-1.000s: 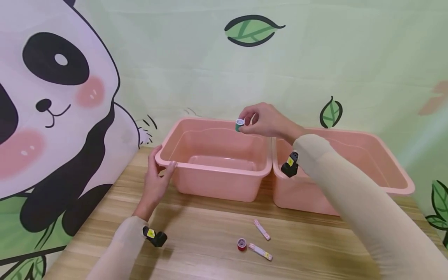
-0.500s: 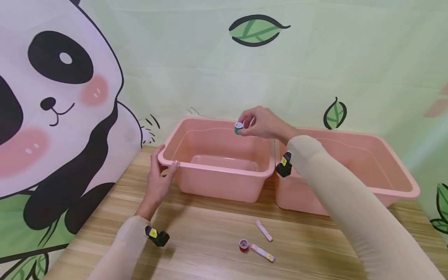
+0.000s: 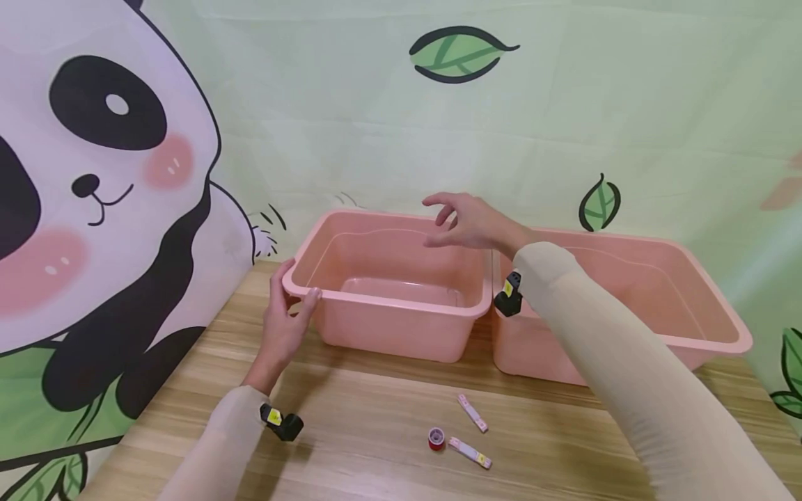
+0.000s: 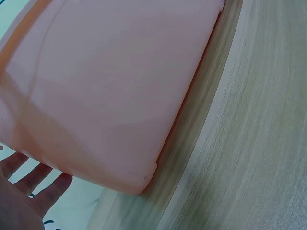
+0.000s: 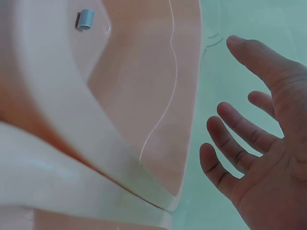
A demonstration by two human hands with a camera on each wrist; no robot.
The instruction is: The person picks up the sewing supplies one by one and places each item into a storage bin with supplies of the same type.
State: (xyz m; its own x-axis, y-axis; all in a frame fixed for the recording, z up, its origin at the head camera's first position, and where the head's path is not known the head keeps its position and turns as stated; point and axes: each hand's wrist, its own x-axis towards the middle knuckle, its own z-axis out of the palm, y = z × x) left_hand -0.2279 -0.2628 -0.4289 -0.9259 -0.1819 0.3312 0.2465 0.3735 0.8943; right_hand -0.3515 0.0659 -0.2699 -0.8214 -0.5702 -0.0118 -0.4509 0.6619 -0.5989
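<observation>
My left hand [image 3: 285, 330] holds the front left corner of the left pink plastic tub [image 3: 388, 330], thumb at the rim. In the left wrist view, fingers [image 4: 55, 194] of that hand lie against the tub's outer wall. Above the back right part of the same tub is my right hand [image 3: 466, 221], fingers spread and nothing between them. A small hollow cylinder [image 5: 85, 19], bluish in the right wrist view, shows inside the left tub; the head view does not show it.
A second pink tub [image 3: 708, 306] stands close at the right. On the wooden table [image 3: 363, 431] in front lie a small red ring-shaped roll [image 3: 436, 438] and two slim pink-and-white strips, one nearer [image 3: 470, 453] and one farther [image 3: 473, 412]. A panda-print cloth [image 3: 338, 104] hangs behind.
My right hand has let go of the small green, white-rimmed cylinder over the left tub, and its fingers have spread. My left hand stays on the tub's corner.
</observation>
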